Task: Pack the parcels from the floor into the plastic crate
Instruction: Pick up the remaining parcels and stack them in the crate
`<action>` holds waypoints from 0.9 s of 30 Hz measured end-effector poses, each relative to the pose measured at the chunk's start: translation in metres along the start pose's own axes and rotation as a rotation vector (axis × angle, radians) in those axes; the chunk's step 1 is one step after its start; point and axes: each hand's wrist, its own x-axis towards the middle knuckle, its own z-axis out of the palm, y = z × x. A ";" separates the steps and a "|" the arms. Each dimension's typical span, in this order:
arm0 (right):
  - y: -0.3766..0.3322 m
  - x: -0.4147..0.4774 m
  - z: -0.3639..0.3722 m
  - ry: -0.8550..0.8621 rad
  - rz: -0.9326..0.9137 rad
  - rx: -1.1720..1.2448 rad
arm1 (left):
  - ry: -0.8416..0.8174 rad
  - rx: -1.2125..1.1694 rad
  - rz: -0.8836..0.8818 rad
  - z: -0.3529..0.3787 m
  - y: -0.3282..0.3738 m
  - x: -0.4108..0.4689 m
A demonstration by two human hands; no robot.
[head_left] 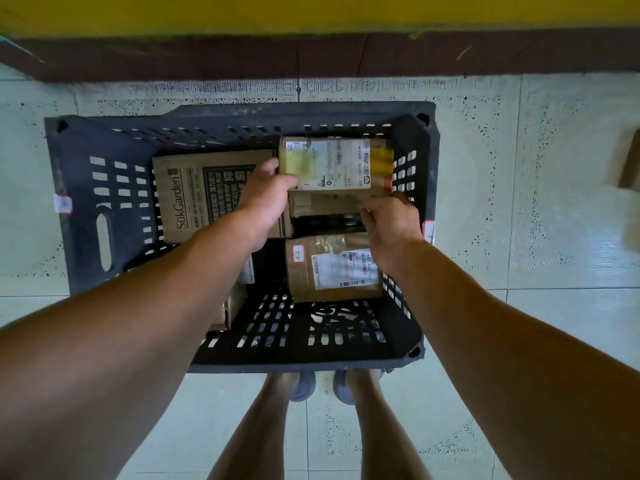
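Observation:
A dark plastic crate [83,188] stands on the tiled floor below me. Both hands hold a brown parcel [341,164] with a white label and yellow tape over the crate's far right corner. My left hand [266,199] grips its left end. My right hand [391,223] pinches its near right corner. Inside the crate lie a large printed carton [197,195] on the left, a labelled brown parcel [332,268] at the near right, and another box [322,206] under the held parcel. A further parcel is partly hidden under my left forearm.
A brown skirting board [311,57] and a yellow wall run along the far side. Another cardboard parcel [630,164] lies on the floor at the right edge. My legs and grey shoes [304,386] stand against the crate's near wall.

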 end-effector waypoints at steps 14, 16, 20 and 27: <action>-0.015 -0.128 -0.055 -0.167 -0.023 -0.023 | 0.016 -0.325 -0.195 0.045 0.023 -0.160; -0.023 -0.150 -0.075 -0.135 -0.015 0.096 | -0.011 -0.316 -0.167 0.052 0.050 -0.182; -0.036 -0.194 -0.124 -0.035 -0.054 0.128 | -0.081 -0.288 -0.121 0.067 0.091 -0.222; -0.033 -0.260 -0.228 0.176 -0.099 0.205 | -0.223 -0.219 -0.031 0.111 0.127 -0.288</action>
